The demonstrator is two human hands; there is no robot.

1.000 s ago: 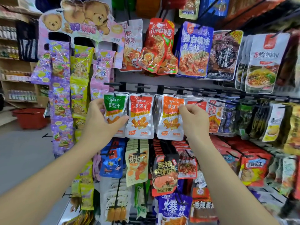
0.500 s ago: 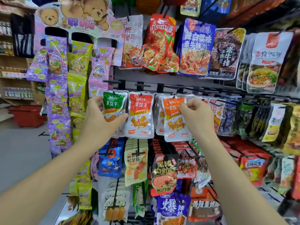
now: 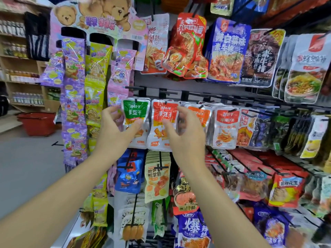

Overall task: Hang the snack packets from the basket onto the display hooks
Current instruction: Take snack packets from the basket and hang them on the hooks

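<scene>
"脆笋鸭掌筋" on a cream packet and "素牛排" on a dark packet

hands: 2 | green-topped packet: 1 | red basket: 1

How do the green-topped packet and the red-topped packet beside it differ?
The green-topped packet has a green band, the red-topped packet a red one. The left hand pinches the green-topped packet; the right hand pinches the red-topped packet. Both hang on hooks, same shape.
</scene>
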